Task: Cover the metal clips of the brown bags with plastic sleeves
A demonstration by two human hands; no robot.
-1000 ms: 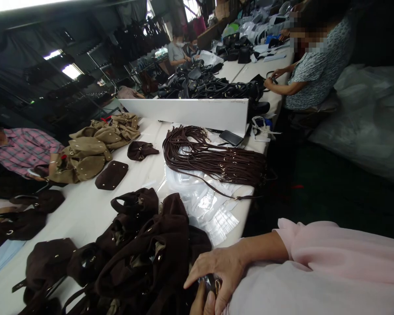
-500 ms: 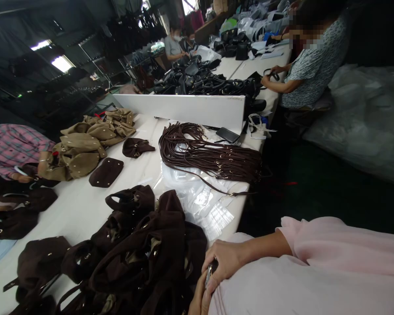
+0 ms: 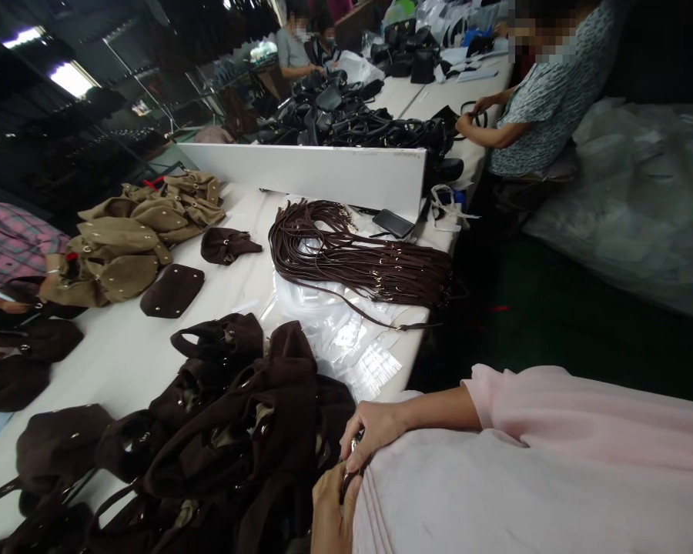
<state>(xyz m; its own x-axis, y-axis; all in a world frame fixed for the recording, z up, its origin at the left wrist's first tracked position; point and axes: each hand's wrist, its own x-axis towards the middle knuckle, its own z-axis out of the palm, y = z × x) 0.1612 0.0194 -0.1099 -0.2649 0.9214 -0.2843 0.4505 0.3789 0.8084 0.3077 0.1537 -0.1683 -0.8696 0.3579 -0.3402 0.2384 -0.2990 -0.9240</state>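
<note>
We're mid-handling, left hand and right hand gripping a shiny dark piece; the next move seemingly wants steadiness.

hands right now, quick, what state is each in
Left hand: closed, holding a small dark piece.
Right hand: closed, holding apparently the same piece.
</note>
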